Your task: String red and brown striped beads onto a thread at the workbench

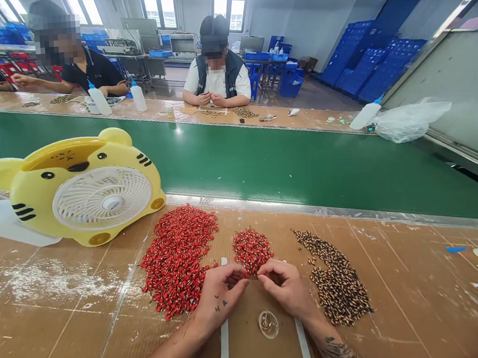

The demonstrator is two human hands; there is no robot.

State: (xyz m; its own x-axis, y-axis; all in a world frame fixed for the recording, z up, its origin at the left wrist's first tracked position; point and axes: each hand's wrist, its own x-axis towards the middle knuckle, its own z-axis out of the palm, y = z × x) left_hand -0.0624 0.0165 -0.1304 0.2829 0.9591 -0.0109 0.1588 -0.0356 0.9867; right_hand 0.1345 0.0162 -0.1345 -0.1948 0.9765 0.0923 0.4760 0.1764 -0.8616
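My left hand (222, 295) and my right hand (284, 288) rest on the cardboard-covered table (68, 325), fingertips almost touching, both pinched closed on something too small to make out. Just beyond the fingers lies a small heap of red parts (251, 248). A larger pile of red parts (178, 258) spreads out to the left of my left hand. A long pile of small brown metal parts (333, 279) lies to the right of my right hand. A small clear round dish (268, 324) sits between my wrists.
A yellow tiger-shaped desk fan (78, 186) stands at the left. A green conveyor belt (262, 160) runs beyond the table. Two people sit at the far side with squeeze bottles (137, 96). A clear plastic bag (408, 120) lies at the right; blue crates (370, 58) are stacked behind.
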